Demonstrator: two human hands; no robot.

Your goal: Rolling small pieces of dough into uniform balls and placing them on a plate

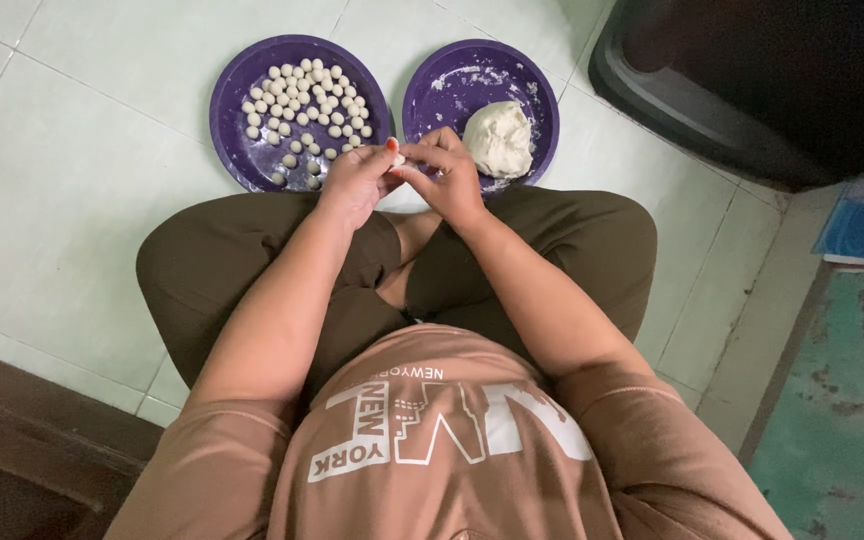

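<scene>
My left hand (355, 183) and my right hand (449, 175) meet in front of my crossed legs, fingertips pinched together on a small piece of white dough (399, 160). Just beyond them on the tiled floor lie two purple plates. The left plate (235, 100) holds several small white dough balls (304, 95). The right plate (432, 95) holds a big lump of white dough (499, 138) and smears of flour. The hands hover over the gap between the two plates.
A large dark bin or container (752, 80) stands at the upper right. A blue object (862, 230) and a worn teal surface (842, 420) lie at the right. Dark wood (22, 440) runs along the lower left. I sit cross-legged on pale tiles.
</scene>
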